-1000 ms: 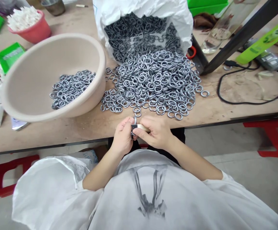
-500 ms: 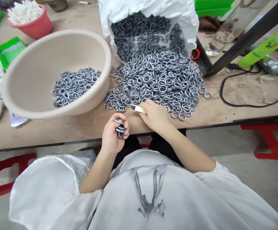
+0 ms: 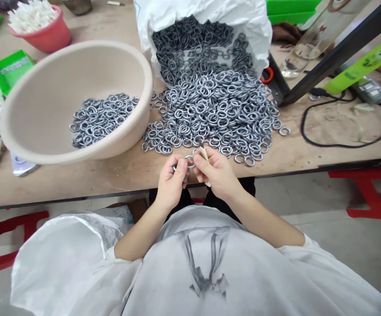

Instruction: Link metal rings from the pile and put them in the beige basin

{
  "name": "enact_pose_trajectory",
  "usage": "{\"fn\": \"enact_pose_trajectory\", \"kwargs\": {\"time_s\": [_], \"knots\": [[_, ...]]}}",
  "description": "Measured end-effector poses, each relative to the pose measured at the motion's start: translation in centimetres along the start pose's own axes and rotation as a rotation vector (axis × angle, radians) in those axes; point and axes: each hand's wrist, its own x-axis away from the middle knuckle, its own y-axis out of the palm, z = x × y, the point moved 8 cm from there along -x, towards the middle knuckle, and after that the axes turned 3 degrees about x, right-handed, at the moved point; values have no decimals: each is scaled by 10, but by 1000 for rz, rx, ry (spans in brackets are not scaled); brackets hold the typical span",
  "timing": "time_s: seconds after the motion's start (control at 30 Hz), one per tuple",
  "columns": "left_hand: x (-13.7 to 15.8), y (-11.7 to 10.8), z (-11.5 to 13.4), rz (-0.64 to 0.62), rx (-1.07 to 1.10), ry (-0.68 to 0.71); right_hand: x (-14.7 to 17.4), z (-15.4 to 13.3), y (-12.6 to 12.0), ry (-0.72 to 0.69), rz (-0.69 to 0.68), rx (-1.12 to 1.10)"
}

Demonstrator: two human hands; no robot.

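My left hand is closed around grey rings, with its thumb and fingers pinching one ring at the edge nearest my right hand. My right hand is closed on a slim cream-handled tool with a dark tip, which looks like a small knife. Its fingertips also touch the far side of that ring, so the ring spans the gap between both hands. Just beyond lies a heap of grey rings, spilling from a white sack. How many rings the left hand holds is hidden.
A large beige basin with more rings in it stands left of the heap. Behind it are a pink bowl of white pieces and a green tray. At right are a dark metal bar and a black cable.
My left hand has moved right and a little up, bringing a ring to my right hand. My right hand has turned, and the tool now points away from me.
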Motion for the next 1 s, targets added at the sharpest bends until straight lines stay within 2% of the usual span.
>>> {"fn": "enact_pose_trajectory", "kwargs": {"time_s": [0.1,0.33,0.53,0.63,0.73,0.87,0.93,1.0], "knots": [[2,3,2,-16,16,12,4,-6,0,-89,1,29],[12,28,-5,-186,193,-169,6,-21,-12,-214,-4,281],[9,27,-7,-144,234,-158,26,-38,-9,-412,-53,709],[9,27,-7,-130,218,-169,31,-44,-6,-484,-41,816],[15,34,-6,-210,204,-168,27,-42,-10,-464,-51,838],[29,45,-1,-392,150,-162,10,-31,-32,-322,66,947],[27,39,6,-361,177,-130,2,-26,-35,-279,95,1038],[21,27,14,-273,216,-103,-5,-23,-30,-263,101,1159]]}}
